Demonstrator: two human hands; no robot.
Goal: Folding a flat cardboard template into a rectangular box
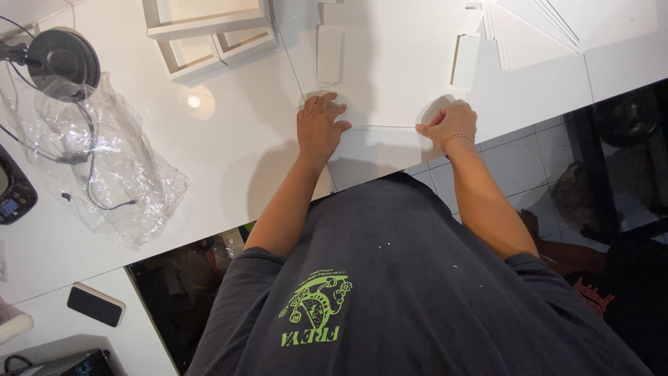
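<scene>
Our left hand (319, 127) pressed flat, grip wide, on a white board (390, 83), our right hand (450, 125) fisted at its edge, grip contents unclear, white desk (229, 160), shallow white trays (209, 31) apparently empty.

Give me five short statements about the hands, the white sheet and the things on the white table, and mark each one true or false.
1. The left hand lies flat, fingers spread, on the large white sheet. True.
2. The right hand lies open, palm up. False: it is curled into a fist at the sheet's near edge.
3. A crumpled clear plastic bag lies on the white table, on the left-hand side. True.
4. The dark phone rests on the sheet between the hands. False: it lies far off, at the lower left.
5. A beaded bracelet circles the right wrist. True.
</scene>
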